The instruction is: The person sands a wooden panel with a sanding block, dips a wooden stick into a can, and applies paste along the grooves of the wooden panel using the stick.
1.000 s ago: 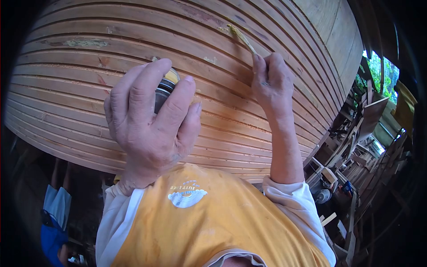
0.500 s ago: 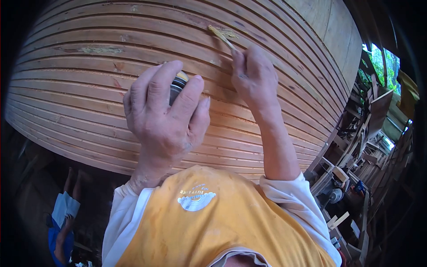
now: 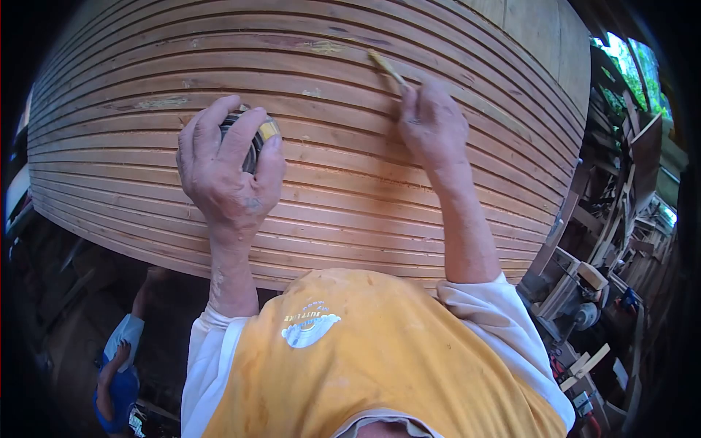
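My left hand (image 3: 230,171) is wrapped over a small dark round can (image 3: 252,152) with yellowish paste on its rim, held close to the planks. In my right hand (image 3: 436,124) is a thin stick (image 3: 389,69), its tip coated with yellow paste. That tip is by the planked wooden surface (image 3: 328,150); whether it touches cannot be made out. A yellowish filler smear (image 3: 323,47) lies on a plank left of the stick tip. Another smear (image 3: 162,103) is above and left of my left hand. Dark grooves run between the planks.
Another person in blue (image 3: 117,390) is at the lower left, below the planking's edge, one arm raised. To the right are stacked timber pieces (image 3: 584,369) and a machine with a round pale part (image 3: 586,315). Smooth wider boards (image 3: 537,29) adjoin the grooved planks at upper right.
The view has shifted. My left hand and the can have moved left, showing more of the can's paste. My right hand and the stick have moved slightly right, away from the filler smear.
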Tool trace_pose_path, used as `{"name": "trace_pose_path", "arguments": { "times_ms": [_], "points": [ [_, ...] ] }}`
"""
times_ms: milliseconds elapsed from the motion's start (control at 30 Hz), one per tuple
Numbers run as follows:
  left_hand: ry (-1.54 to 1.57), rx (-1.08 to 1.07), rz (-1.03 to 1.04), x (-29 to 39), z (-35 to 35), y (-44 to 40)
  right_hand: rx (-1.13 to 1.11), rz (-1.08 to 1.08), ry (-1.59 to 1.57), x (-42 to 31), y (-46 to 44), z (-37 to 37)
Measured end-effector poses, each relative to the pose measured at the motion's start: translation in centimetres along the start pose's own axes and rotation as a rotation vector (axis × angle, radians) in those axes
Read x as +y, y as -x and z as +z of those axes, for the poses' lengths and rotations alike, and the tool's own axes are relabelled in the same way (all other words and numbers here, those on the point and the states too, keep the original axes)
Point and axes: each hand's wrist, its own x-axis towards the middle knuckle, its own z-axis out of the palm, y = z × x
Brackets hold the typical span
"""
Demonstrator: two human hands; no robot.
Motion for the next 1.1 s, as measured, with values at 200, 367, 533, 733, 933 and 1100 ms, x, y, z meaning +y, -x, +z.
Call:
{"name": "trace_pose_path", "arguments": {
  "times_ms": [200,367,533,733,933,1100],
  "points": [
    [-0.027,0.002,0.016,0.4,0.1,-0.1,0.027,-0.001,-0.055,1.6,0.1,-0.3],
    [-0.006,0.016,0.028,0.5,0.1,-0.1,0.102,-0.02,-0.281,2.5,0.7,0.2],
    [0.01,0.023,0.041,0.2,0.1,-0.1,0.062,0.105,-0.163,2.4,1.8,-0.4],
    [0.074,0.013,0.071,-0.1,0.1,0.1,0.143,0.127,-0.127,1.0,2.9,0.8],
    [0.116,-0.083,0.202,-1.8,-1.3,-0.6,0.187,0.253,-0.081,-1.3,4.1,0.9],
    [0.031,-0.127,0.227,-5.8,-3.9,-1.5,0.211,0.395,-0.1,-1.9,4.5,1.2]
  ]
}}
